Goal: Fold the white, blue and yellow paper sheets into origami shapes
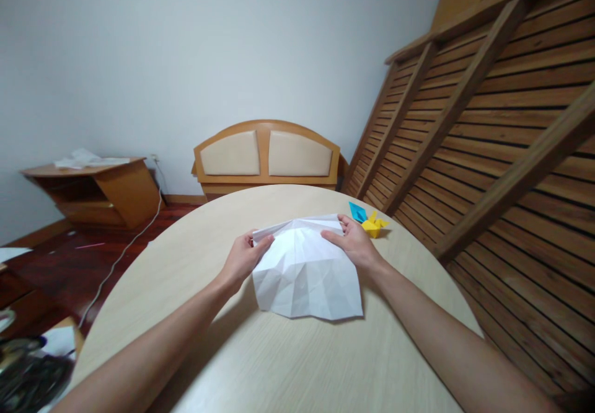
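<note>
A creased white sheet of paper lies partly lifted on the round light-wood table. My left hand pinches its upper left edge. My right hand grips the upper right edge, fingers curled over the fold. The far edge of the sheet is raised between the two hands, while the near edge rests on the table. Just beyond my right hand sit a small yellow folded paper figure and a blue one.
A slatted wooden frame leans along the right side of the table. A padded headboard stands against the wall behind. A low wooden stand with papers is at the left, and a white cable runs over the floor.
</note>
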Action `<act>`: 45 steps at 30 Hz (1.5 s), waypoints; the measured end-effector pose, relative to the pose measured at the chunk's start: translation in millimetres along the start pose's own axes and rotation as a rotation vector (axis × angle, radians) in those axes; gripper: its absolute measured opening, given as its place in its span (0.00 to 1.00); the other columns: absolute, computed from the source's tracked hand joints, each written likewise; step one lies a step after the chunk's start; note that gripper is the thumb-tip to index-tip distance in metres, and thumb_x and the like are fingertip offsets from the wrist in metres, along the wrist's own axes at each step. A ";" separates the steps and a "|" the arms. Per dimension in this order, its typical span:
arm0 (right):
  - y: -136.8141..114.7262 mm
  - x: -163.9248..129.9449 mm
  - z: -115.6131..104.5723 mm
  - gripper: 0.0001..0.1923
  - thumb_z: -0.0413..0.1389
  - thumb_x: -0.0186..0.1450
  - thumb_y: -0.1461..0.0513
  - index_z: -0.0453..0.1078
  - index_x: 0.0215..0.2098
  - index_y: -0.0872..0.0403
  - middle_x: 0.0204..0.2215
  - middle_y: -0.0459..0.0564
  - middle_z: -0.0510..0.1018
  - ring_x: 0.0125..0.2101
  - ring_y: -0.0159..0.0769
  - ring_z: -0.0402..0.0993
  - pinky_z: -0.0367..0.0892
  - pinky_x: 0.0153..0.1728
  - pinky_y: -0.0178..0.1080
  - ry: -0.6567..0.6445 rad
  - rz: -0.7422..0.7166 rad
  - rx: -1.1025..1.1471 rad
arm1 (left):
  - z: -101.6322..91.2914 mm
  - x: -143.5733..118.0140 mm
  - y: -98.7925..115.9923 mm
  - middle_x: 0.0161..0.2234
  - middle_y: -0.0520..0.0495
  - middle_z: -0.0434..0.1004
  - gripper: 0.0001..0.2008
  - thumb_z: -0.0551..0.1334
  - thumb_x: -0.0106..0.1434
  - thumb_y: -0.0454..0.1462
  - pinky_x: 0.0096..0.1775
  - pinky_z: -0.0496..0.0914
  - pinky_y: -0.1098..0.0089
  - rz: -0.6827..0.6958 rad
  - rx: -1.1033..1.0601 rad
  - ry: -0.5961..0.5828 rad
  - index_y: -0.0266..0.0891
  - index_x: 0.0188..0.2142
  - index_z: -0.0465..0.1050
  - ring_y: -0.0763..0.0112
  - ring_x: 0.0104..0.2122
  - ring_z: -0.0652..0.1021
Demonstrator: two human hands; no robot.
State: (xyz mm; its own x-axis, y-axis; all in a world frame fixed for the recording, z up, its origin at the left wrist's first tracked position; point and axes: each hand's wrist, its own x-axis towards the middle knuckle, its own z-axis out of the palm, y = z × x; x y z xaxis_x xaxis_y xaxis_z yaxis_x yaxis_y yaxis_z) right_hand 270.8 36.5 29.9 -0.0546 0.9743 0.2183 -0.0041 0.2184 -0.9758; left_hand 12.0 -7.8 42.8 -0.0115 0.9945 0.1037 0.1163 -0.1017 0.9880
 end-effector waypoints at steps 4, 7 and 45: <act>7.5 1.8 -4.8 0.35 0.71 0.51 0.58 0.66 0.54 0.54 0.41 0.57 0.82 0.39 0.47 0.80 0.77 0.39 0.46 -0.018 0.027 -0.115 | -5.2 4.9 -5.1 0.23 0.49 0.75 0.20 0.69 0.49 0.50 0.24 0.61 0.73 -0.057 0.113 -0.020 0.33 0.31 0.74 0.70 0.22 0.72; 11.0 1.0 -5.0 0.34 0.71 0.52 0.59 0.65 0.53 0.54 0.41 0.57 0.82 0.38 0.45 0.80 0.76 0.38 0.44 -0.066 0.041 -0.149 | -9.0 10.9 -10.7 0.23 0.49 0.76 0.18 0.70 0.48 0.47 0.24 0.62 0.72 -0.081 0.185 -0.041 0.35 0.30 0.74 0.70 0.22 0.73; -10.8 -21.3 5.3 0.12 0.57 0.64 0.59 0.82 0.38 0.53 0.52 0.53 0.78 0.51 0.44 0.75 0.66 0.55 0.48 -0.724 -0.017 -0.235 | 2.5 6.0 -24.7 0.26 0.50 0.74 0.20 0.67 0.53 0.48 0.28 0.62 0.73 0.015 0.176 -0.231 0.35 0.37 0.74 0.71 0.26 0.71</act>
State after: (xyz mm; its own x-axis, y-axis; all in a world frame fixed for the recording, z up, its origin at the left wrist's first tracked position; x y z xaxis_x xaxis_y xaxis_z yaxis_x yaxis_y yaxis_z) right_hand 266.7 13.1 35.8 -0.6979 0.7100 0.0946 0.1978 0.3179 -0.9273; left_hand 11.5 0.7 18.7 0.2154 0.9740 0.0696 0.2855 -0.1310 0.9494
